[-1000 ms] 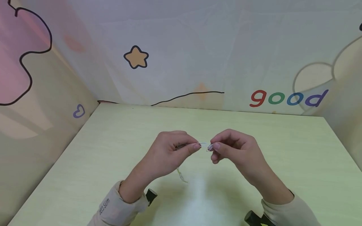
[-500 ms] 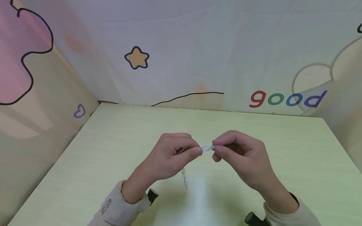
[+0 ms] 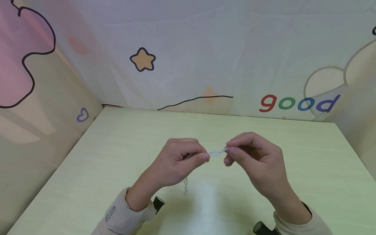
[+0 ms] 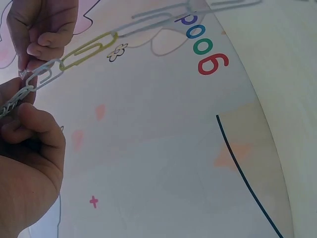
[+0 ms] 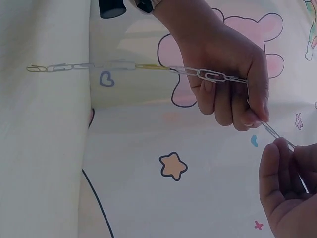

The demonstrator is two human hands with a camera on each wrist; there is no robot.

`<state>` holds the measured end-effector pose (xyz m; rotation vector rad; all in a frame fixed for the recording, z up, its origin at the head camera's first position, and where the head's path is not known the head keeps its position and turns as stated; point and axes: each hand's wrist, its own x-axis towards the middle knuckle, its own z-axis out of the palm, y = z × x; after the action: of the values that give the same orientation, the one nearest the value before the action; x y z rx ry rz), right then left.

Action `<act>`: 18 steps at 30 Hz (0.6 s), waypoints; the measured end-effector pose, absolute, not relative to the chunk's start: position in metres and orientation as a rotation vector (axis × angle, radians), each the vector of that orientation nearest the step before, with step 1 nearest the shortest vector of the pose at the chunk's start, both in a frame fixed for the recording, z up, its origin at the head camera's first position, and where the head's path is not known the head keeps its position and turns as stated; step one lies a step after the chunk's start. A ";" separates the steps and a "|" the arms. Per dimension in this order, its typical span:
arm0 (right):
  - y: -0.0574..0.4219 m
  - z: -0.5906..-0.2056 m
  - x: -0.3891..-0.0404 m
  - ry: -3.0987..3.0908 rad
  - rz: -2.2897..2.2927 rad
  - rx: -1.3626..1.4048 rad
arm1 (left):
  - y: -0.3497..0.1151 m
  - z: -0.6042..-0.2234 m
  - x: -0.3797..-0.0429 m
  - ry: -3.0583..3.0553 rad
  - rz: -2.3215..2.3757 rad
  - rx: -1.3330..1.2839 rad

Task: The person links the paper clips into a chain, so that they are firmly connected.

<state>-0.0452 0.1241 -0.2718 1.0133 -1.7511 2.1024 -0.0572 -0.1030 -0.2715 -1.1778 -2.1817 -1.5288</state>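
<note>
My left hand (image 3: 179, 161) pinches a chain of paper clips (image 3: 185, 186) between thumb and forefinger, and the chain's lower part hangs below the palm. A white paper clip (image 3: 213, 153) spans the gap between the hands. My right hand (image 3: 258, 160) pinches the clip linked to its far end, with thumb against fingertips. In the right wrist view, the hanging chain (image 5: 213, 76) shows white and yellow clips running out from under the left fingers. A yellow clip (image 4: 89, 49) stands out in the left wrist view. The fingers partly hide the pinched clips.
Both hands are above a pale green tabletop (image 3: 132, 130). A printed backdrop (image 3: 188, 49) with a star and the word "good" rises at the back, with side panels left and right. Dark camera mounts (image 3: 158, 204) sit at the sleeve cuffs.
My right hand has moved right and slightly up, away from the left hand, so more linked clip shows between them. The hanging chain has swung; the left hand has shifted only slightly.
</note>
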 end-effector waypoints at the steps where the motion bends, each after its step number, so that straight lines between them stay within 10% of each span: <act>1: 0.124 -0.271 -0.045 -1.758 2.111 0.999 | -0.103 -0.272 -0.057 -2.177 -1.529 -1.169; 18: 0.130 -0.261 -0.044 -1.524 2.263 1.044 | -0.102 -0.274 -0.055 -2.211 -1.646 -1.132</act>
<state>-0.0439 0.1297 -0.2607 1.0439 -1.5244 2.2628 -0.0547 -0.1022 -0.2745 -1.1320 -2.2107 -1.6456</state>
